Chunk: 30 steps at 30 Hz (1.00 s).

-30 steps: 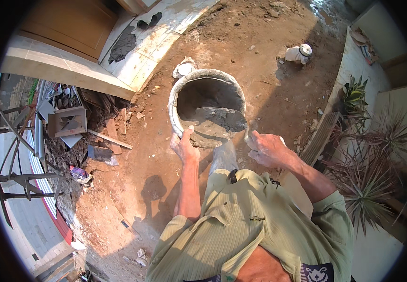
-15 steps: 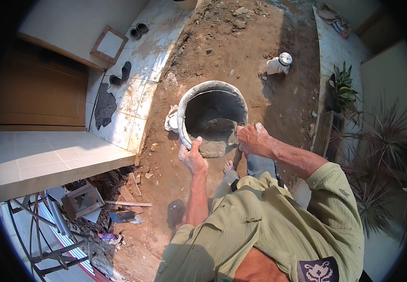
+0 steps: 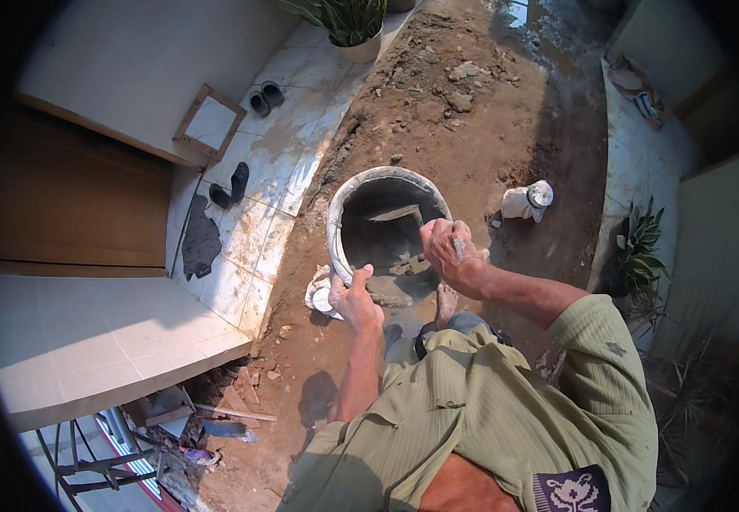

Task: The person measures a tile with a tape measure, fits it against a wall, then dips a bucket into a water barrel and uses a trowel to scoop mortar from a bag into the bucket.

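Head view: a grey-smeared bucket (image 3: 335,230) extends beyond the left hand (image 3: 356,300), whose thumb and fingers clasp its near rim; the right hand (image 3: 456,249) curls its fingers around a trowel (image 3: 395,213), blade inside the bucket, left of those fingers.

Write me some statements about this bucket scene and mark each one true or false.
1. The left hand holds the bucket at its rim. True.
2. The right hand hangs well away from the bucket. False: it is at the bucket's opening, closed on what looks like a trowel.
3. The bucket's inside is clean. False: grey, mortar-like mix sticks to it.
4. A dark cloth lies near black shoes on the tiles. True.
5. The brown door is on the picture's right. False: it is on the left.
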### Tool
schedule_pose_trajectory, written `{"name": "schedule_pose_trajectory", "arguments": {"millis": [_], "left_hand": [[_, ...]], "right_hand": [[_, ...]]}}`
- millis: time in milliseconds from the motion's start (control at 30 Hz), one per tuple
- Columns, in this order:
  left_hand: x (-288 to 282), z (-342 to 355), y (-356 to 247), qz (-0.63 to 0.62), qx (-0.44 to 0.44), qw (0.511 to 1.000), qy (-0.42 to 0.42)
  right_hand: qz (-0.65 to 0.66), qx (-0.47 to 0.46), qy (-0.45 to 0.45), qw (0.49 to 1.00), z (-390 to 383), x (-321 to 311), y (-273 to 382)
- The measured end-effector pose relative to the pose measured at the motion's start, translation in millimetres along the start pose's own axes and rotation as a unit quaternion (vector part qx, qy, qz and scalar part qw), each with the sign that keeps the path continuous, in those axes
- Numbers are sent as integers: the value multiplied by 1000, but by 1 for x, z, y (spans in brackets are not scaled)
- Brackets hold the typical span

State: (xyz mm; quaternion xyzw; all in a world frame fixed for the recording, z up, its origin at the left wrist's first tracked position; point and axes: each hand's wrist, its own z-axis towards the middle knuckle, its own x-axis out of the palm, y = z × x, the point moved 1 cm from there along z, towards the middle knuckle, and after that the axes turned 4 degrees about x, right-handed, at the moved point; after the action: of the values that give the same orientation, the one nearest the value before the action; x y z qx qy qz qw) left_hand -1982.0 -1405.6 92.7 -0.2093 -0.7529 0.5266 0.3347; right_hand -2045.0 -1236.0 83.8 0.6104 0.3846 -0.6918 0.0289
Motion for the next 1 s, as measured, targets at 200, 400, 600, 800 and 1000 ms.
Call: {"name": "schedule_pose_trajectory", "arguments": {"millis": [200,400,600,800,1000], "left_hand": [[112,75,30,-11,4,1000,15],[236,176,77,9,-38,995,95],[384,260,98,109,80,966,220],[519,320,118,144,114,939,292],[645,371,155,97,39,956,275]], "right_hand": [[21,-51,123,991,48,41,-83],[10,75,62,995,164,75,-206],[-26,148,175,973,270,191,-272],[132,227,23,965,312,285,-327],[239,191,106,946,355,250,-492]]}}
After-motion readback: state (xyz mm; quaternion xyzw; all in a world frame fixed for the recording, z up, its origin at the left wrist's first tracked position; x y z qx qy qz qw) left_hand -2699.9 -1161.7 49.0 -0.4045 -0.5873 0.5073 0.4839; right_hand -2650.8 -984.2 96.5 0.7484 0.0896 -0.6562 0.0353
